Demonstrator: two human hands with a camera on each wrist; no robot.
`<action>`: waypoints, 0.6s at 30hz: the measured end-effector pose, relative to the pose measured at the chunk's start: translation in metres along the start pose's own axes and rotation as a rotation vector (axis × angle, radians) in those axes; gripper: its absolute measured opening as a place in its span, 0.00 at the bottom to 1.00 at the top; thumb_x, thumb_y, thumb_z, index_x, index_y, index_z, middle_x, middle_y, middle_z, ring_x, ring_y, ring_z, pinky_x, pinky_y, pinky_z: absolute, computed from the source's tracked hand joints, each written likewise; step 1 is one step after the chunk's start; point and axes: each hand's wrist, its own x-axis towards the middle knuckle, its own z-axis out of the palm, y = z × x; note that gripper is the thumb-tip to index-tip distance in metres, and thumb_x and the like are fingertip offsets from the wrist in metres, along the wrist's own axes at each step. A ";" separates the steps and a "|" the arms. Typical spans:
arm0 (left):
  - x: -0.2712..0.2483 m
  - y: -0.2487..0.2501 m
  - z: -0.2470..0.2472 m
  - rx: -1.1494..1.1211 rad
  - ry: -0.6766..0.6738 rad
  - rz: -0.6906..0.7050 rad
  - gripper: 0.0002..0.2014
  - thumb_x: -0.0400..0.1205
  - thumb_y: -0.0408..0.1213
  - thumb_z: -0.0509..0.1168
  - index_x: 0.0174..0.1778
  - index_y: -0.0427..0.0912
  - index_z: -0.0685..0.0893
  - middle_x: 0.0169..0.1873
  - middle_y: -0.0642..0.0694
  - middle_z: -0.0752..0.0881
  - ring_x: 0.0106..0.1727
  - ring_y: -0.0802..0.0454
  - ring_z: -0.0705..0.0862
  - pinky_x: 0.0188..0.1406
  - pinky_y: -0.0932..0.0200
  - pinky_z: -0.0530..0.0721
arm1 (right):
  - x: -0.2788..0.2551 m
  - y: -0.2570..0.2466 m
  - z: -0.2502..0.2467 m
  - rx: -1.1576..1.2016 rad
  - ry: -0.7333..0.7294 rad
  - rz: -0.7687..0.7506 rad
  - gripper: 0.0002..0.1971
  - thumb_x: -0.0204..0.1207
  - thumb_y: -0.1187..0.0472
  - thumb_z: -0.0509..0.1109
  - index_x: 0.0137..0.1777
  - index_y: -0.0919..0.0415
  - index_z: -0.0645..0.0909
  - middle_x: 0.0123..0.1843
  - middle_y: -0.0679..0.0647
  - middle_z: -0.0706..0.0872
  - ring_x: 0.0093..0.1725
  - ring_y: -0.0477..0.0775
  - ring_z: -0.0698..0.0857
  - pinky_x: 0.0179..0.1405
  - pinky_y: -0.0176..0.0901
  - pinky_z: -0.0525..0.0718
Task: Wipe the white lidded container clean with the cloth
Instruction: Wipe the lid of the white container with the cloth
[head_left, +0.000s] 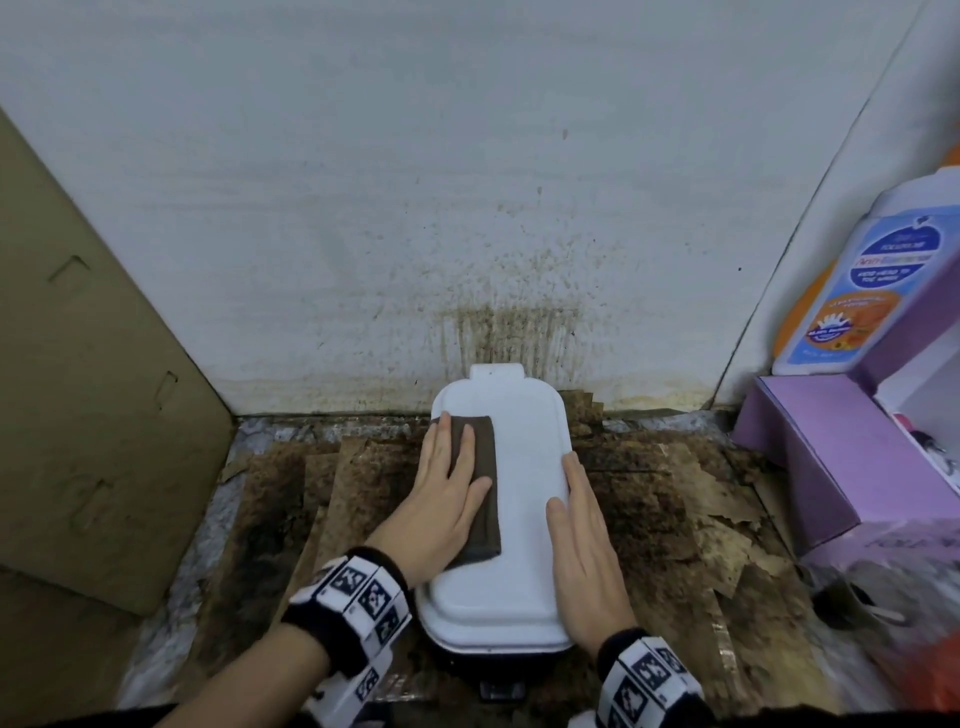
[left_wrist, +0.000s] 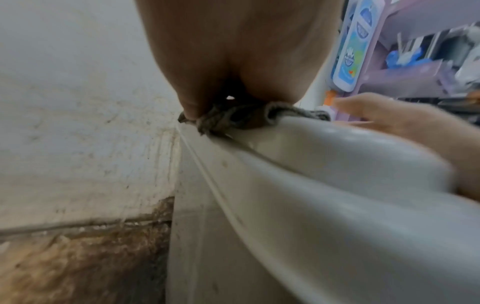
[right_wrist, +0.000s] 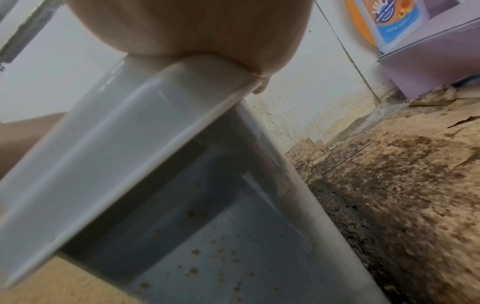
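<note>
Brown cardboard (head_left: 88, 395) leans at the far left, and next to it the left hand (head_left: 441, 499) lies flat with straight fingers pressing a dark brown cloth (head_left: 475, 483) onto the left half of the white lidded container (head_left: 524, 467), which stands on stained, peeling paper (head_left: 675, 509) close to the spattered white wall (head_left: 467, 182). Its lid is glossy, oblong and round-cornered with a raised rim and a tab at the far end, while the greyish side below carries small brown specks. The right hand (head_left: 582, 551) rests flat, fingers straight, along the lid's right edge, and a purple box (head_left: 810, 457) and a bottle (head_left: 857, 291) stand further right.
</note>
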 end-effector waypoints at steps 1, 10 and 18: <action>0.012 -0.002 -0.006 -0.004 -0.015 -0.007 0.32 0.92 0.49 0.42 0.87 0.42 0.34 0.82 0.46 0.22 0.82 0.50 0.21 0.82 0.56 0.32 | 0.000 0.000 -0.001 0.007 -0.009 0.005 0.32 0.85 0.33 0.43 0.88 0.35 0.42 0.87 0.26 0.44 0.85 0.27 0.44 0.87 0.41 0.46; 0.113 -0.013 -0.053 0.122 -0.054 0.031 0.30 0.93 0.45 0.43 0.88 0.39 0.40 0.88 0.39 0.39 0.88 0.44 0.38 0.83 0.54 0.39 | 0.002 -0.001 -0.001 0.009 0.005 -0.006 0.32 0.86 0.33 0.46 0.87 0.34 0.42 0.86 0.23 0.45 0.84 0.24 0.44 0.86 0.37 0.48; 0.110 -0.022 -0.042 0.192 0.021 0.065 0.30 0.93 0.46 0.42 0.88 0.38 0.41 0.88 0.39 0.38 0.88 0.45 0.37 0.86 0.51 0.40 | 0.000 -0.002 -0.001 0.016 0.007 -0.016 0.34 0.83 0.30 0.44 0.87 0.33 0.42 0.86 0.22 0.45 0.84 0.25 0.45 0.87 0.42 0.50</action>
